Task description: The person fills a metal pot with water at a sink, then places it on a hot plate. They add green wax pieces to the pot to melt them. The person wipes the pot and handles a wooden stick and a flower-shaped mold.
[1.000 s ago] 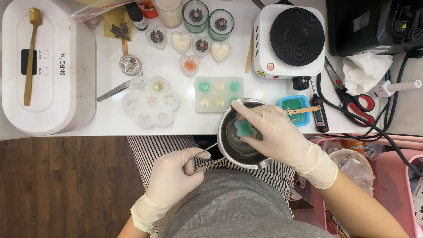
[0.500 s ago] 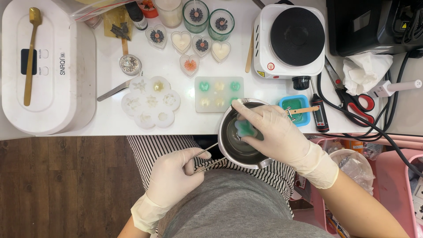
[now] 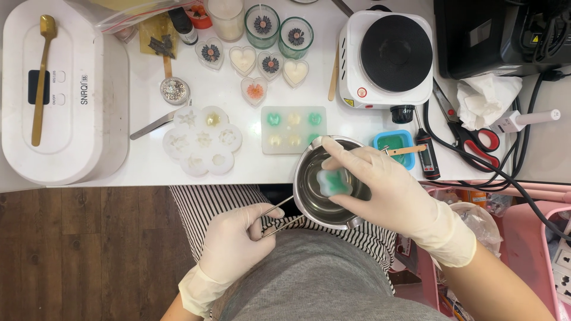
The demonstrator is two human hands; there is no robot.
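Note:
My left hand (image 3: 235,244), in a pale glove, grips the wire handle of a small steel pot (image 3: 309,187) held over my lap at the table's front edge. My right hand (image 3: 380,184), also gloved, reaches into the pot and pinches a green flower-shaped wax piece (image 3: 334,181) just above the pot's bottom. Both hands are closed on what they hold.
On the white table (image 3: 238,160) lie a clear flower mould (image 3: 202,142), a rectangular mould with green and cream shapes (image 3: 291,128), a blue mould with a wooden stick (image 3: 395,145), a thermometer (image 3: 427,156), a hot plate (image 3: 386,56), heart candles, red scissors (image 3: 476,139), a white machine (image 3: 62,89).
Almost nothing differs. My right hand's fingers shifted slightly on the green wax piece inside the pot; the left hand stays on the handle.

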